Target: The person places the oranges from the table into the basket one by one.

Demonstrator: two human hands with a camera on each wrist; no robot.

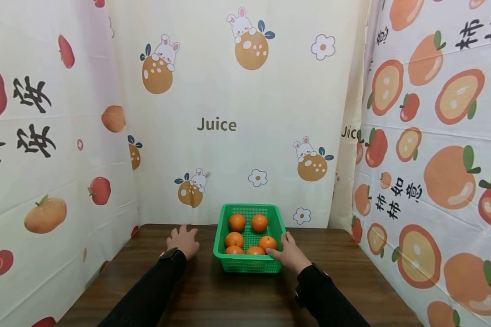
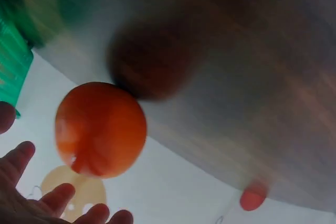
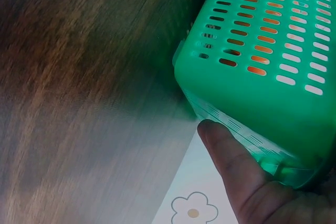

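Observation:
A green plastic basket (image 1: 251, 263) with slotted walls stands on the table, several oranges (image 1: 237, 222) inside. My right hand (image 1: 292, 255) holds its front right corner, thumb over the rim and fingers along the outside of the right wall. In the right wrist view one finger (image 3: 231, 158) lies straight against the basket wall (image 3: 252, 103). Left of the basket, my left hand (image 1: 182, 241) reaches over the table with fingers spread. Just beyond its fingertips the left wrist view shows a single orange (image 2: 101, 129) on the table, hidden in the head view.
The dark wood table (image 1: 229, 299) ends at a back cloth (image 1: 270, 113) printed with rabbits and fruit. Printed cloths also hang at the left (image 1: 86, 195) and right (image 1: 417, 213). The basket stands near the table's back edge.

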